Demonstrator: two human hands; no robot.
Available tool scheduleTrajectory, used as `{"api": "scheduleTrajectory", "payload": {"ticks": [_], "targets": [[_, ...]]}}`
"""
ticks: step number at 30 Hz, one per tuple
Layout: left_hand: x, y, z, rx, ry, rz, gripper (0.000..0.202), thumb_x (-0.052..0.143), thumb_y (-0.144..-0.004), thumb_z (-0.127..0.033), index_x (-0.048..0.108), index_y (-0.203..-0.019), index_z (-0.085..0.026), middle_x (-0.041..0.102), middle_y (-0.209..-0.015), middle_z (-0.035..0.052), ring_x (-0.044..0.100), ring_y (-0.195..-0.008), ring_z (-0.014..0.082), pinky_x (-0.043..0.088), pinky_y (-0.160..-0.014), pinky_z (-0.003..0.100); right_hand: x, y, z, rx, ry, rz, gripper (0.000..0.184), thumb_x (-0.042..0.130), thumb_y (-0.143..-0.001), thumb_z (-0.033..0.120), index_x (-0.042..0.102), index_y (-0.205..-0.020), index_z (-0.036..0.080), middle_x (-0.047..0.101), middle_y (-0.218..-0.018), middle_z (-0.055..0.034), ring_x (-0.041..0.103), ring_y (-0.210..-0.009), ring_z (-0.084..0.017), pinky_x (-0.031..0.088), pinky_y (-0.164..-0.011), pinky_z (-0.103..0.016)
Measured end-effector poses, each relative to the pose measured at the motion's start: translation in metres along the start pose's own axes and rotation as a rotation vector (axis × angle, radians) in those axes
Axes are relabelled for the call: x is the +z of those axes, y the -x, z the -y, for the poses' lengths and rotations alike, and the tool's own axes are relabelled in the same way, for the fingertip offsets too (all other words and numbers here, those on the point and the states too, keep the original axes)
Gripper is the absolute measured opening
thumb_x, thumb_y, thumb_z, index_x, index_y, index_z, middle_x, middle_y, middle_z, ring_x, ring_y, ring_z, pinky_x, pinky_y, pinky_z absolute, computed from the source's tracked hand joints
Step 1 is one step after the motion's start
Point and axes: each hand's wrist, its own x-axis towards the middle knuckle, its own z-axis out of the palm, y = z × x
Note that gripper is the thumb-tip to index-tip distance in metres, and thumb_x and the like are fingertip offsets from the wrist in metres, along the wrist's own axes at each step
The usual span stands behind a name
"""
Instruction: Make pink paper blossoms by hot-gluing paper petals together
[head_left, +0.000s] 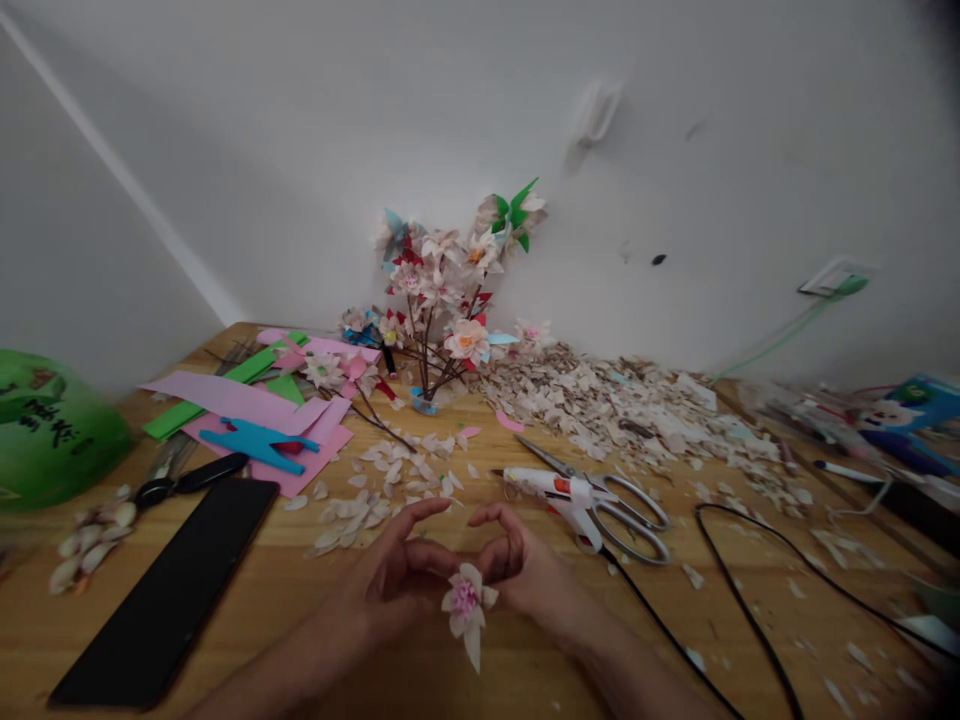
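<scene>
Between my two hands is a small handmade flower (469, 603) with pale petals and a pink-purple centre, one long petal hanging down. My left hand (405, 565) pinches it from the left, index finger curved above. From the other side my right hand (517, 560) has its bent fingers closed at the flower's edge. The exact contact points are partly hidden behind the petals. Just beyond my right hand lie a white glue gun (551, 488) and silver-handled scissors (630, 515). Loose pale petals (360, 515) are scattered ahead of my left hand.
A bunch of similar flowers on stems (442, 290) stands against the wall. Behind the scissors spreads a heap of dry shells (600, 400). Coloured paper (240, 400), a black phone (169, 600) and a green bottle (60, 430) are left. A black cable (720, 560) loops at right.
</scene>
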Motion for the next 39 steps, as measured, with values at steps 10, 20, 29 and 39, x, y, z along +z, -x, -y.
{"api": "scheduleTrajectory", "payload": {"ticks": [10,20,29,39], "targets": [[-0.024,-0.011,0.02,-0.105,0.216,0.081,0.07,0.074,-0.057,-0.011,0.044,-0.118,-0.029,0.073,-0.089,0.0063,0.069,-0.079,0.0231,0.045,-0.069,0.032,0.003,0.001,0.001,0.004,-0.028,0.005,0.056,0.077,-0.045,0.012,0.041,-0.087,0.023,0.064,-0.051,0.0108,0.053,-0.041,-0.008,0.032,-0.044,-0.017],[-0.032,-0.012,0.038,-0.107,0.042,-0.04,0.074,0.072,-0.056,-0.004,0.045,-0.119,-0.03,0.068,-0.082,0.0009,0.066,-0.074,0.0178,0.044,-0.062,0.026,0.002,0.0,0.003,0.025,0.001,-0.074,0.056,0.075,-0.042,0.008,0.042,-0.085,0.023,0.065,-0.053,0.0097,0.059,-0.047,-0.011,0.038,-0.05,-0.02],[-0.032,-0.005,0.032,-0.036,-0.147,0.072,0.073,0.07,-0.067,-0.019,0.034,-0.129,-0.032,0.064,-0.093,0.0039,0.063,-0.083,0.0211,0.043,-0.073,0.036,0.002,0.0,-0.001,-0.008,0.079,-0.131,0.055,0.073,-0.044,0.009,0.038,-0.083,0.025,0.064,-0.051,0.0103,0.059,-0.046,-0.013,0.038,-0.048,-0.022],[-0.024,-0.004,0.041,0.047,-0.232,0.072,0.076,0.072,-0.065,-0.023,0.031,-0.13,-0.031,0.06,-0.089,0.0023,0.057,-0.078,0.0166,0.042,-0.066,0.028,0.002,0.001,-0.002,-0.006,0.102,-0.058,0.052,0.072,-0.045,0.006,0.042,-0.083,0.024,0.062,-0.049,0.012,0.056,-0.044,-0.011,0.036,-0.046,-0.02]]}}
